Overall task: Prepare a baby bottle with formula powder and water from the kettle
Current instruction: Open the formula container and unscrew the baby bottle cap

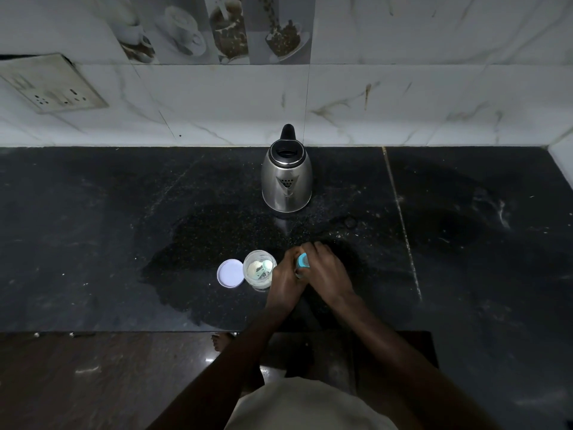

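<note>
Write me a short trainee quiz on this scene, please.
1. True or false: the lid lies on the counter, left of the jar.
2. What do the left hand and right hand grip? A) cup B) bottle C) spoon
3. Which stands nearer the wall: kettle or jar?
Key: 1 true; 2 B; 3 kettle.

L hand (286,279) & R hand (325,271) grip blue-ringed bottle (302,261); open powder jar (259,283) just left, kettle (286,178) behind.
</note>
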